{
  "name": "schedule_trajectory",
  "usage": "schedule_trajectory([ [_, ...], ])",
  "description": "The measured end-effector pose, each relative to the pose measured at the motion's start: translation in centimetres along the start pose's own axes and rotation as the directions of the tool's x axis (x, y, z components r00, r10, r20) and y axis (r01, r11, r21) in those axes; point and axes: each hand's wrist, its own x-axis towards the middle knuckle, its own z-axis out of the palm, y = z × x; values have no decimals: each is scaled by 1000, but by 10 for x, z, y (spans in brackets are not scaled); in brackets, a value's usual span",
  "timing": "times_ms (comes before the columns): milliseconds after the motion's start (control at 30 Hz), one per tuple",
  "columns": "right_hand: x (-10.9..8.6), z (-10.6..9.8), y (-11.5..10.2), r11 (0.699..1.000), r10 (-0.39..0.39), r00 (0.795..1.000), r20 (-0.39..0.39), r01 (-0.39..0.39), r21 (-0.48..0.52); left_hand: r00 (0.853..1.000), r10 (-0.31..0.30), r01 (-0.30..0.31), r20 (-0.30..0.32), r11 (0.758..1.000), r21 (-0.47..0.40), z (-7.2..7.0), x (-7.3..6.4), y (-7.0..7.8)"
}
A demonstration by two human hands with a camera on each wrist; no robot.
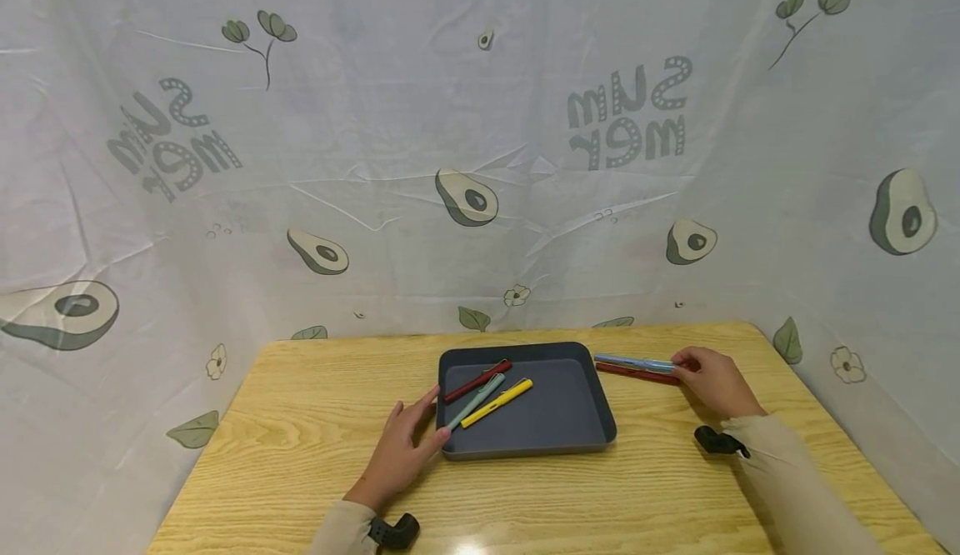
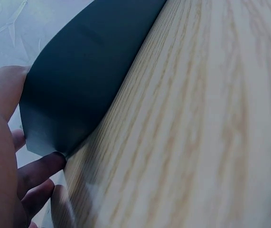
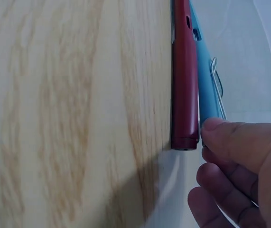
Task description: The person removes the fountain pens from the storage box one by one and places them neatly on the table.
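Observation:
My left hand (image 1: 402, 451) holds a dark grey tray (image 1: 558, 447) by its near left corner. In the left wrist view, the thumb lies at the rim and other fingertips touch the outer wall low down. Inside the tray lie a dark red pen (image 1: 477, 381), a grey-green pen (image 1: 476, 402) and a yellow pen (image 1: 497, 403), all slanting. To the right of the tray, my right hand (image 1: 712, 378) pinches the clip end of a light blue pen (image 1: 633, 362) between thumb and fingers. A second red pen (image 3: 185, 90) lies right alongside it, on the near side.
Everything stands on a light wooden table (image 1: 330, 405). A pale curtain (image 1: 390, 122) printed with avocados and lettering hangs behind the table and along its sides. Each wrist wears a small black camera (image 1: 395, 530).

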Motion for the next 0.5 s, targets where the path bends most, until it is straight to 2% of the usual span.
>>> schedule_trajectory([
  [500,5,1,-9,1000,0,997,73,0,-4,1000,0,0,-14,1000,-9,1,1,0],
])
